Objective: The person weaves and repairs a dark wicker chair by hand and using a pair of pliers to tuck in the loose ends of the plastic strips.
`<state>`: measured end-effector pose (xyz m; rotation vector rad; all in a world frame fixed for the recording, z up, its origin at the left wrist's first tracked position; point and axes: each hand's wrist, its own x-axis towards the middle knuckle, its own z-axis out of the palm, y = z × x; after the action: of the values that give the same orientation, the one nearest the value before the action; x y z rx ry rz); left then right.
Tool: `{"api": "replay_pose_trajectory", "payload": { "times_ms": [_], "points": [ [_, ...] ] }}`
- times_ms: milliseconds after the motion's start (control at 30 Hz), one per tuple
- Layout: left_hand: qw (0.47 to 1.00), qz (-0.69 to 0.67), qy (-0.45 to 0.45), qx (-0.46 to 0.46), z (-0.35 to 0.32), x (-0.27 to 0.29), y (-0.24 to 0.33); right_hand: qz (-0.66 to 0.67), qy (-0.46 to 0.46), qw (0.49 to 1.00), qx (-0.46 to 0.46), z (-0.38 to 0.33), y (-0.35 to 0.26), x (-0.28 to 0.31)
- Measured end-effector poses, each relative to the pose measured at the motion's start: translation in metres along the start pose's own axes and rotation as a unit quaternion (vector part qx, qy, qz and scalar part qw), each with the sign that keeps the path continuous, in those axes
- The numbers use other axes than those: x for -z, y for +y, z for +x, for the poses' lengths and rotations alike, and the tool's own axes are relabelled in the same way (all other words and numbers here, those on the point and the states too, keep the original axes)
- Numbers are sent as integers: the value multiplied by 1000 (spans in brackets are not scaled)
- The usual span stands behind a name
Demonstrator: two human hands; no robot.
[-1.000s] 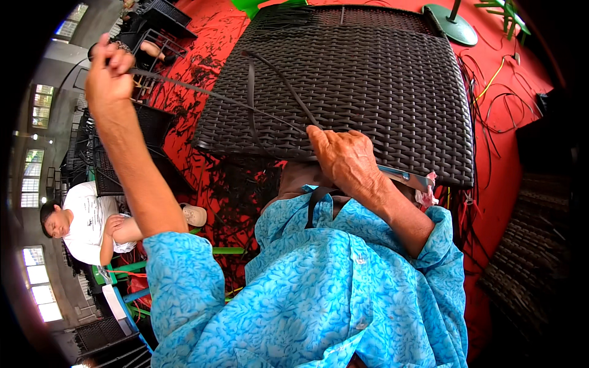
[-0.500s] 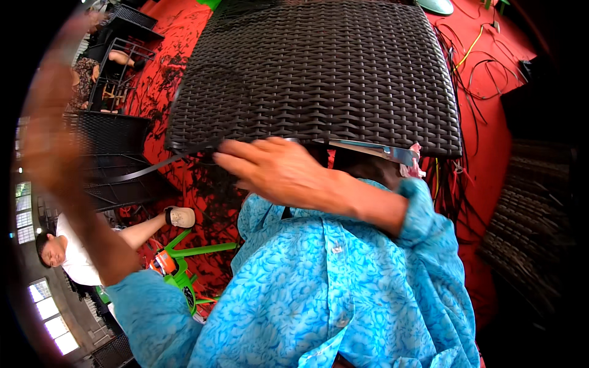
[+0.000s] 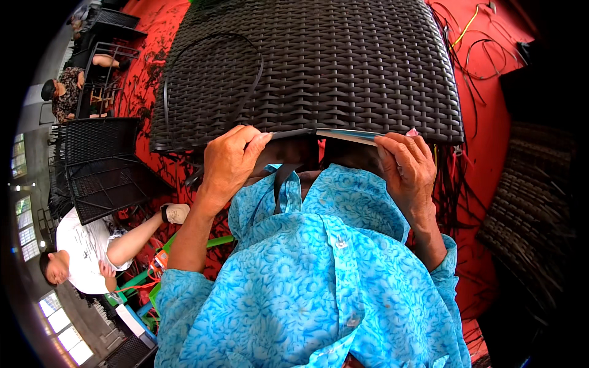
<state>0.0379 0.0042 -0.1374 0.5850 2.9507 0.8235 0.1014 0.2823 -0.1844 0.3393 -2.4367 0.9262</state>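
Strand (image 3: 293, 133) of dark flat rattan runs crosswise along the near edge of the woven panel (image 3: 319, 67); your left hand (image 3: 228, 161) pinches its end, apparently, while your right hand (image 3: 405, 168) grips the frame edge (image 3: 350, 135) opposite.

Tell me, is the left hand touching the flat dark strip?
Touching. The head view shows the left hand pinching the dark strip at its fingertips, with no gap.

— What moved?
— The left hand (image 3: 230, 161) was flung high toward the panel's far left corner, drawing a dark strand (image 3: 211, 67); now it's down at the near edge of the woven panel (image 3: 343, 67), pinching that strand.
— And the right hand (image 3: 406, 167)?
— Shifted from mid-edge toward the near right corner, seemingly gripping a flat strip (image 3: 346, 134).
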Motion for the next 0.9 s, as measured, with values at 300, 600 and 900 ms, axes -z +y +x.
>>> {"api": "replay_pose_trajectory", "payload": {
  "times_ms": [300, 600, 900],
  "points": [
    [1000, 19, 22, 10, -3, -9, -3, -135, -42, 990, -3, 4, 0, 7],
    [999, 21, -19, 36, -2, -8, -7, -99, -153, 983, 3, 12, 6, 1],
    [999, 2, 3, 42, -4, -27, 15, -104, -147, 984, 9, 10, 7, -4]
  ]
}}
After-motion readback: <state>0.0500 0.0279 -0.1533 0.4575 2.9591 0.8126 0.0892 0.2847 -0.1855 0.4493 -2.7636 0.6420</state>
